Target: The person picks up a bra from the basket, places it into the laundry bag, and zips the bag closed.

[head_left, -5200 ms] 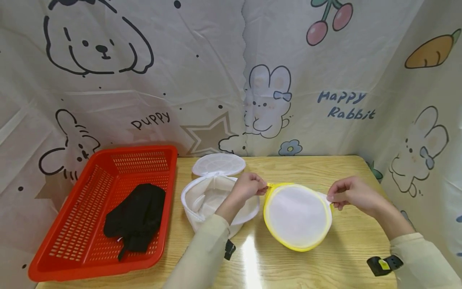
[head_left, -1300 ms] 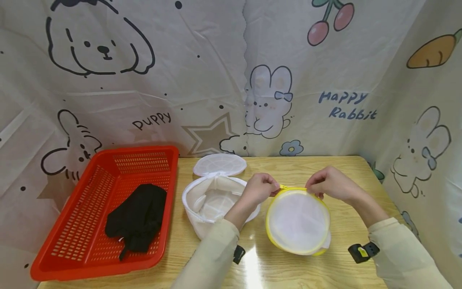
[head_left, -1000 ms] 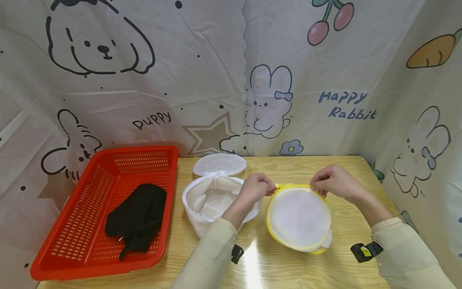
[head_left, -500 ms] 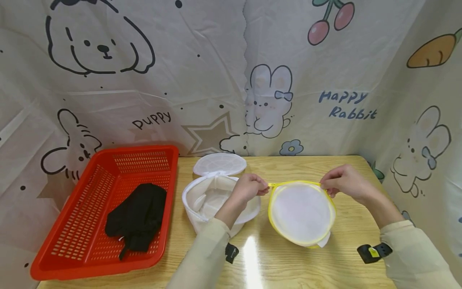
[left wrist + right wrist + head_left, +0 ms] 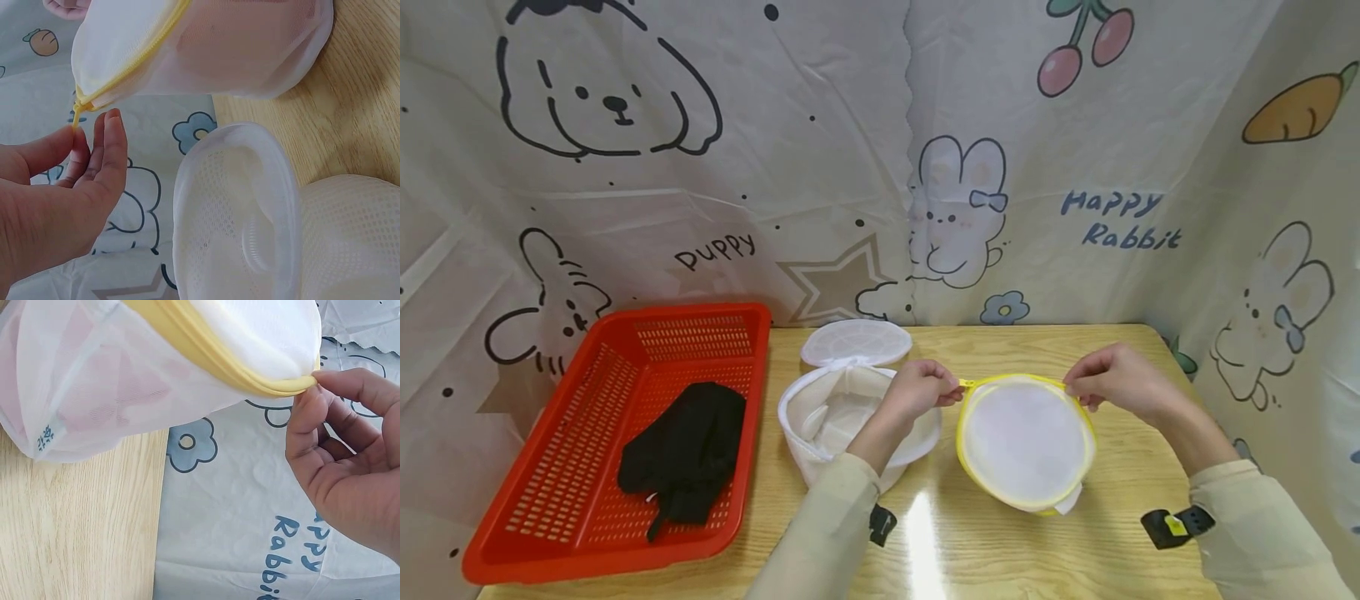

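Pinching the yellow edging (image 5: 203, 350) of a white mesh bag (image 5: 181, 403) with the right hand (image 5: 356, 487), near a wood-grain surface (image 5: 81, 519) and printed sheet (image 5: 212, 525); pinkish inside, perhaps with cloth (image 5: 106, 387)

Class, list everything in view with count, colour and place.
Table: one, light brown, underneath
Printed backdrop: count unclear, pale, behind the table
Basket: one, red, at left
Cloth: one, black, in the basket
Open-lidded bag: one, white, right of the basket
Yellow-edged bag: one, white mesh, further right
Pinkish contents: count unclear, behind its mesh
Tag: one, white, on that bag
Sleeves: two, cream, on forearms
Wrist devices: two, black, by the sleeves
Left hand: one, pinching the yellow zip pull
Right hand: one, pinching the yellow edge
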Available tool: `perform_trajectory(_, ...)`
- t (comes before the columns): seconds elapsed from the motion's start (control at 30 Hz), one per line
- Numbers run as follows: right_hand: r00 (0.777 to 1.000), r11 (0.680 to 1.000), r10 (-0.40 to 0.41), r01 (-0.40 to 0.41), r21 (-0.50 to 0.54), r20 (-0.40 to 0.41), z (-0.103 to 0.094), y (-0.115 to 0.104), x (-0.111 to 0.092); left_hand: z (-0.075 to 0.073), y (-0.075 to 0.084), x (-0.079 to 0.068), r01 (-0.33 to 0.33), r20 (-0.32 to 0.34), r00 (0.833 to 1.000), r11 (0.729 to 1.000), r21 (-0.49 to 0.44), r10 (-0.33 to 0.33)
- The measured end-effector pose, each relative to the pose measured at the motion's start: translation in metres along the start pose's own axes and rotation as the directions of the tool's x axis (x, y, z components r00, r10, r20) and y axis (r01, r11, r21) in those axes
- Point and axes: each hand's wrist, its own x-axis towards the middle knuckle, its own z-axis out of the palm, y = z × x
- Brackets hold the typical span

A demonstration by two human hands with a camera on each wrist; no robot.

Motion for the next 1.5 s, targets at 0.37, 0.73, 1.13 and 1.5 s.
perform_trajectory(0.37, 0.997, 0.997, -0.016, 0.021, -0.073, 0.073, 0.006, -0.001, 0.005, 0.002, -0.005, 0.001, -0.026, 0.027, 0.999, 1.000, 0.013, 0.026)
perform_trajectory(0.73, 0.996, 0.996, -0.051, 0.056, -0.076, 0.077, 0.014, -0.014, 0.012, 0.013, 0.001, 0.000, -0.022, 0.004, 1.000, 1.000, -0.004, 0.022)
perform_trajectory(1.13, 0.999, 0.996, -0.040, 0.041, -0.073, 0.015, 0.019, -0.015, 0.013, 0.019, 0.002, -0.002, -0.027, -0.006, 1.000, 0.999, 0.028, 0.027)
perform_trajectory(1.5, 1.000, 0.999, -0.004, 0.003, -0.039, -0.019, 0.020, -0.015, 0.011, 0.019, 0.004, -0.004, 0.011, -0.049, 0.999, 1.000, 0.029, -0.010)
